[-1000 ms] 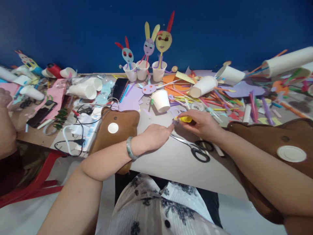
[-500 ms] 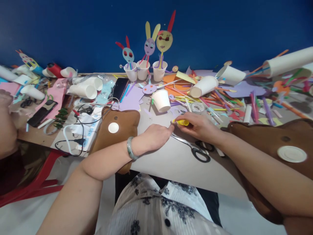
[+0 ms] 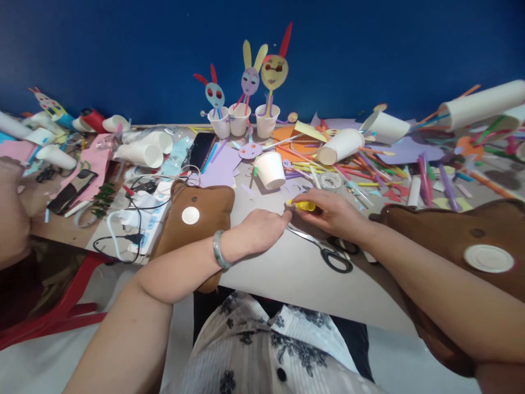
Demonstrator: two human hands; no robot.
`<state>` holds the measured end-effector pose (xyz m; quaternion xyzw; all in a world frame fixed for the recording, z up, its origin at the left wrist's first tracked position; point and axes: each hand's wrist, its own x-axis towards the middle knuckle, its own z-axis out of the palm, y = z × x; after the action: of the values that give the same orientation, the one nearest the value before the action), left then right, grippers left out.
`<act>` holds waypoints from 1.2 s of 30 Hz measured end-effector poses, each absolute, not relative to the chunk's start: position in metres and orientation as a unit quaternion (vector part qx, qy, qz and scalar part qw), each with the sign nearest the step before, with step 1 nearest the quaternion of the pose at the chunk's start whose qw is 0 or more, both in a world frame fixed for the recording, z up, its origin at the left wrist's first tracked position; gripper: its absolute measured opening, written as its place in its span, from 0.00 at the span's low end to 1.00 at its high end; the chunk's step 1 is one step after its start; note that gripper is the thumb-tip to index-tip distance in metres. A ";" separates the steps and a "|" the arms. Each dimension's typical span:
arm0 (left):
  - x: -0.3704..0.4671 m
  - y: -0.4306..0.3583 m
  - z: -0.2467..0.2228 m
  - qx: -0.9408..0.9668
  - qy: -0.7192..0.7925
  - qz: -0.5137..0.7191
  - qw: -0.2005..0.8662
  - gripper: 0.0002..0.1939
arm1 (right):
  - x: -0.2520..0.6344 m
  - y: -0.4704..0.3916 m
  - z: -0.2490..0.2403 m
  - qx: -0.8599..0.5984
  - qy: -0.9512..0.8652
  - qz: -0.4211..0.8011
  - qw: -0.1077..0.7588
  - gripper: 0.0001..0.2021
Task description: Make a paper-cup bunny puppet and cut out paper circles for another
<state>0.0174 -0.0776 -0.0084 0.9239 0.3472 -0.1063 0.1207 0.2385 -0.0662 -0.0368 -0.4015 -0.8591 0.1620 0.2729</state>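
Closed around a yellow marker [image 3: 304,206], my right hand [image 3: 334,213] points its pale tip left toward my other hand. My left hand [image 3: 264,230] rests on the table with its fingers curled and pressed together; whatever it may pinch is hidden. Scissors with black handles [image 3: 338,260] lie below my right hand, their blades reaching toward my left fingertips. Just beyond both hands a white paper cup [image 3: 270,170] leans at a tilt, with a purple paper face [image 3: 250,150] behind it.
Three paper cups with rabbit-faced figures, one a yellow face [image 3: 274,72], stand by the blue wall. Brown cushions [image 3: 197,219] flank my arms. A power strip [image 3: 153,224] with cables lies left. Pipe cleaners and paper scraps cover the right side. Another person's arm [image 3: 12,213] is at far left.
The marker's tip has shifted very slightly left. Both hands otherwise keep nearly the same place and grip; the whole view has moved a little.
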 end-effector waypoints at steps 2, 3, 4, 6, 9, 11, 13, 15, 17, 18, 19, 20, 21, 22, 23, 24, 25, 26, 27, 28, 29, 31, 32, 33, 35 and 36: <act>0.017 -0.078 -0.011 0.923 0.351 -0.104 0.117 0.22 | 0.241 -0.066 -0.036 -0.415 -0.849 0.145 0.294 0.10; 0.017 -0.078 -0.012 0.923 0.351 -0.104 0.115 0.23 | 0.242 -0.065 -0.036 -0.422 -0.843 0.143 0.302 0.10; 0.017 -0.077 -0.012 0.924 0.351 -0.104 0.114 0.25 | 0.244 -0.065 -0.035 -0.427 -0.837 0.146 0.309 0.10; 0.017 -0.077 -0.012 0.924 0.349 -0.105 0.113 0.26 | 0.247 -0.065 -0.034 -0.426 -0.832 0.158 0.318 0.09; 0.017 -0.077 -0.010 0.924 0.347 -0.111 0.114 0.25 | 0.248 -0.065 -0.036 -0.400 -0.841 0.171 0.320 0.08; 0.017 -0.078 -0.008 0.923 0.347 -0.116 0.117 0.25 | 0.249 -0.064 -0.040 -0.380 -0.853 0.172 0.313 0.08; 0.017 -0.078 -0.009 0.922 0.350 -0.115 0.116 0.24 | 0.251 -0.063 -0.044 -0.368 -0.863 0.166 0.302 0.08; 0.017 -0.078 -0.010 0.922 0.353 -0.109 0.112 0.23 | 0.253 -0.061 -0.046 -0.363 -0.871 0.158 0.290 0.08; 0.016 -0.077 -0.012 0.923 0.353 -0.106 0.110 0.23 | 0.256 -0.059 -0.046 -0.360 -0.877 0.151 0.279 0.08; 0.016 -0.077 -0.013 0.924 0.351 -0.105 0.110 0.23 | 0.258 -0.058 -0.046 -0.360 -0.879 0.147 0.277 0.08; 0.016 -0.077 -0.013 0.924 0.350 -0.105 0.110 0.23 | 0.259 -0.058 -0.046 -0.362 -0.879 0.142 0.275 0.08; 0.016 -0.077 -0.013 0.924 0.350 -0.105 0.110 0.24 | 0.260 -0.058 -0.046 -0.367 -0.878 0.138 0.275 0.08; 0.016 -0.077 -0.013 0.924 0.351 -0.105 0.111 0.25 | 0.261 -0.058 -0.046 -0.375 -0.874 0.135 0.277 0.08; 0.016 -0.077 -0.013 0.924 0.351 -0.105 0.111 0.25 | 0.261 -0.058 -0.047 -0.383 -0.870 0.134 0.280 0.09; 0.016 -0.077 -0.013 0.924 0.351 -0.106 0.112 0.25 | 0.262 -0.058 -0.047 -0.389 -0.866 0.135 0.282 0.09; 0.016 -0.077 -0.013 0.923 0.352 -0.106 0.113 0.25 | 0.262 -0.059 -0.047 -0.391 -0.864 0.139 0.285 0.10; 0.016 -0.076 -0.012 0.923 0.352 -0.107 0.114 0.25 | 0.262 -0.059 -0.048 -0.388 -0.864 0.145 0.288 0.10; 0.016 -0.076 -0.012 0.923 0.351 -0.108 0.115 0.24 | 0.261 -0.059 -0.048 -0.381 -0.866 0.152 0.287 0.10; 0.016 -0.076 -0.012 0.923 0.351 -0.108 0.115 0.24 | 0.261 -0.059 -0.048 -0.373 -0.869 0.156 0.285 0.09; 0.016 -0.076 -0.012 0.923 0.352 -0.109 0.115 0.24 | 0.261 -0.059 -0.048 -0.367 -0.873 0.158 0.281 0.09; 0.016 -0.076 -0.012 0.922 0.352 -0.110 0.115 0.24 | 0.261 -0.059 -0.048 -0.366 -0.874 0.155 0.280 0.09; 0.016 -0.076 -0.013 0.923 0.353 -0.108 0.112 0.26 | 0.261 -0.059 -0.047 -0.374 -0.871 0.145 0.285 0.08; 0.016 -0.076 -0.014 0.923 0.354 -0.107 0.110 0.26 | 0.260 -0.059 -0.046 -0.379 -0.867 0.140 0.292 0.08; 0.016 -0.076 -0.015 0.923 0.353 -0.106 0.108 0.27 | 0.259 -0.059 -0.045 -0.382 -0.863 0.138 0.301 0.08; 0.017 -0.076 -0.016 0.924 0.352 -0.104 0.107 0.27 | 0.255 -0.061 -0.043 -0.384 -0.856 0.142 0.316 0.08; 0.017 -0.076 -0.016 0.924 0.352 -0.105 0.107 0.26 | 0.254 -0.061 -0.042 -0.381 -0.855 0.148 0.320 0.08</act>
<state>0.0169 -0.0760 -0.0162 0.9238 0.3523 -0.1046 0.1074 0.2536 -0.0614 -0.0421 -0.3815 -0.8546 0.1477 0.3199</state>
